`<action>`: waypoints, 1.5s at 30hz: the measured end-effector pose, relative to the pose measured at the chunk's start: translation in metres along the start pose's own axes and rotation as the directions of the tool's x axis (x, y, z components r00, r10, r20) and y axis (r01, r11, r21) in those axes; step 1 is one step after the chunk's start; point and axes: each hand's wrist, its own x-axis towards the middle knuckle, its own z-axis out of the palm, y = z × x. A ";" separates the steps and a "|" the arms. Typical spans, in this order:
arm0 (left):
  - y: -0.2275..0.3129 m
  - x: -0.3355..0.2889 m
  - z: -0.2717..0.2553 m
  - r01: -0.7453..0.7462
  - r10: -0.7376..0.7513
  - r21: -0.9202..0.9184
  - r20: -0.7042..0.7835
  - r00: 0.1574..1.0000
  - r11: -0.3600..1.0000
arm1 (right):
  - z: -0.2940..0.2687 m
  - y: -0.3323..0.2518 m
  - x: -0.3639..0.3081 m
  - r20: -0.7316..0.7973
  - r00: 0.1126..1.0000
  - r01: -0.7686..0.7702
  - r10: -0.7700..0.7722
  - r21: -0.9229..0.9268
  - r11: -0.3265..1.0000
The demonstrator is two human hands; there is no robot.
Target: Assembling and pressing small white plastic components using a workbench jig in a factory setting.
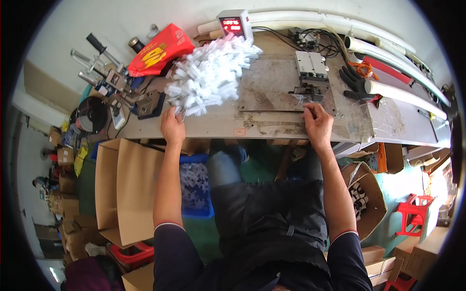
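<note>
A large heap of white translucent plastic pieces [211, 72] lies on the workbench [204, 127], its ribbed parts tangled together. My left hand [173, 128] is at the heap's near left edge, fingers closed together against the lowest pieces; what they grip is too small to tell. Over on the right, my right hand [319, 125] has its thumb and fingers pinched just in front of a small dark metal fixture [310, 92]. Whatever sits in that pinch is hidden. Behind the fixture stands a silver metal block [311, 64] with cables and tubing.
A hand press [114, 80] stands left, beside a red plastic bag [162, 50]. A red digital counter [235, 24] is behind the heap. Right lie a black glove [354, 83] and white tubes [405, 99]. Below are an open carton [138, 189] and a blue bin [198, 212].
</note>
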 end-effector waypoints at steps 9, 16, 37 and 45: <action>0.002 0.000 -0.005 -0.030 0.031 0.039 -0.014 0.999 0.999 | -0.004 -0.001 0.001 0.010 1.000 0.013 -0.013 0.014 1.000; 0.001 0.040 -0.069 -0.075 0.002 0.349 0.207 0.978 0.934 | -0.008 -0.001 0.000 0.041 0.999 -0.023 0.021 0.042 0.999; 0.199 -0.026 -0.062 -0.547 0.642 -0.487 0.039 0.766 0.681 | -0.024 -0.019 0.002 0.359 0.932 -0.099 0.046 0.131 0.986; 0.281 -0.020 -0.011 -0.626 0.802 -0.609 0.029 0.596 0.487 | -0.048 -0.042 -0.007 0.467 0.882 0.005 0.067 -0.152 0.988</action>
